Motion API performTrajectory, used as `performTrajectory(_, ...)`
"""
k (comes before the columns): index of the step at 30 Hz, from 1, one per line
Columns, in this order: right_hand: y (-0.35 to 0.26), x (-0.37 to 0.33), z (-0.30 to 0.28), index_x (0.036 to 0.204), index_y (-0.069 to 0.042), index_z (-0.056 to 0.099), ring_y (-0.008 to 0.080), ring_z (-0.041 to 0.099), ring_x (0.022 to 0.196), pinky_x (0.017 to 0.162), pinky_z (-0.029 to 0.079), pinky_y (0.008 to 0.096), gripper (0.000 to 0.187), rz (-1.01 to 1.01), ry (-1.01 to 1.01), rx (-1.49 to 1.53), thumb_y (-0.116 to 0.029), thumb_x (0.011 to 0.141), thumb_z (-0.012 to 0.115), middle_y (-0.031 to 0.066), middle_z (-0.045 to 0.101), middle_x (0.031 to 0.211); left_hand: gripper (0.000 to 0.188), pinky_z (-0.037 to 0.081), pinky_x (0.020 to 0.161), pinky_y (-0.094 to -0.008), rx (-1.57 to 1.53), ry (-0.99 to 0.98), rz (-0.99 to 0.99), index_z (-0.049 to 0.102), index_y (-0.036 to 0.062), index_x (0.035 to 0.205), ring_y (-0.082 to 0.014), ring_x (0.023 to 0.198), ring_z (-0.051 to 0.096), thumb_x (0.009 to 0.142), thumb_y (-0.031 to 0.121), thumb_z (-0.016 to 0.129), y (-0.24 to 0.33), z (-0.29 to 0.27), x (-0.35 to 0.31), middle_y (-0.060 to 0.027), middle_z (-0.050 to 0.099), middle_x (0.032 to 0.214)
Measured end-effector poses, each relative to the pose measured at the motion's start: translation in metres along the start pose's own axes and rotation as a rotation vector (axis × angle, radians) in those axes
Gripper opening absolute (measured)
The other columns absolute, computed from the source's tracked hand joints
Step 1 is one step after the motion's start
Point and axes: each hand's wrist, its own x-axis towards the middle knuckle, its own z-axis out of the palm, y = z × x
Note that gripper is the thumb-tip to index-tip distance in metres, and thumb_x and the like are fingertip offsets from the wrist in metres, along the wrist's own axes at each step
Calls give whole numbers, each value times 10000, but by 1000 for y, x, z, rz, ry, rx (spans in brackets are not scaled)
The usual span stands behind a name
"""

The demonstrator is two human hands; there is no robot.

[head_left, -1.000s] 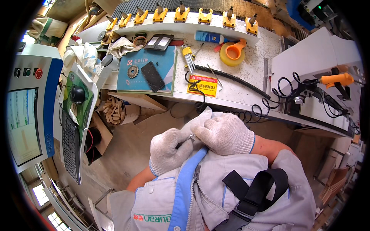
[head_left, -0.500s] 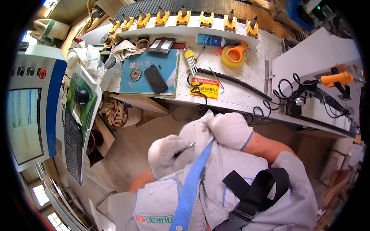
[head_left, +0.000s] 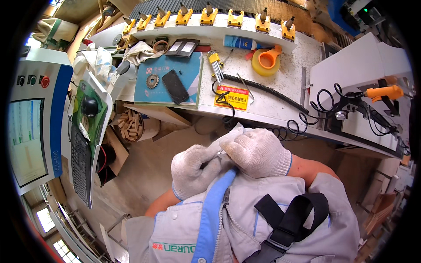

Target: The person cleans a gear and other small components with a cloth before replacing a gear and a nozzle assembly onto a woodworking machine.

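Observation:
Both my hands wear white knitted gloves and meet in front of my waist. My left hand [head_left: 193,168] is closed in a pinch, its fingertips against those of my right hand [head_left: 256,152]. Curled fingers of the right hand hide most of what lies between them; only a small pale, greyish bit shows there, too little to name. Just beyond the fingertips, a pale grey fold of cloth [head_left: 237,130] comes to a point. Under both hands is my grey work jacket [head_left: 245,193] with a blue-edged zip front.
The white bench [head_left: 280,103] ahead holds a blue folder [head_left: 144,90], a phone [head_left: 175,87], a toothed cutter [head_left: 152,81], a hex key set [head_left: 215,65] and a tape roll [head_left: 265,65]. A control panel [head_left: 57,114] and keyboard [head_left: 81,162] stand left; an orange-handled air gun [head_left: 383,92] hangs right.
My right hand has moved left and slightly nearer, meeting the left hand, which has risen a little. The small silver tip that stuck out of my left fingers is now hidden.

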Motion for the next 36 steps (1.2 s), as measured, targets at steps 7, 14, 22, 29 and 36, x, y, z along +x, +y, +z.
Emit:
performTrajectory(7, -2, 3, -1, 1008, -88, 684, 267, 713, 655, 520, 538, 412, 215, -8, -23, 16, -214, 834, 680, 72, 653, 692, 127, 526, 587, -390, -5, 6, -50, 741, 41, 914, -312, 634, 669, 789, 56, 744, -7, 0, -7, -145, 656, 740)
performTrajectory(14, 2, 6, -3, 942, -89, 654, 301, 723, 674, 547, 558, 445, 141, 56, -44, 17, -205, 865, 669, 98, 687, 729, 56, 539, 608, -302, -107, -13, -65, 730, -39, 853, -144, 620, 663, 842, 1, 693, -11, 0, 3, -115, 716, 766)
performTrajectory(22, 77, -42, 32, 1174, 27, 616, 281, 731, 777, 691, 570, 416, 334, 1113, -188, 581, -225, 957, 586, 209, 703, 894, 192, 470, 518, -239, -654, -124, -805, 697, -28, 1014, -74, 575, 580, 969, 157, 722, -120, 107, 63, -36, 657, 765)
performTrajectory(29, 131, -123, 80, 1145, -52, 656, 316, 712, 724, 642, 559, 417, 245, 971, -211, 258, -247, 1011, 595, 182, 679, 810, 265, 474, 492, -248, -726, -31, -1055, 716, -31, 999, -95, 565, 610, 978, 233, 724, -218, 234, 57, -51, 667, 768)
performTrajectory(36, 192, -102, 130, 1054, -104, 694, 346, 698, 764, 629, 561, 443, 163, 575, -401, -54, -155, 900, 688, 138, 699, 921, 275, 515, 541, -258, -689, 68, -999, 721, -52, 943, -101, 582, 640, 970, 222, 733, -217, 242, 48, -62, 690, 761)
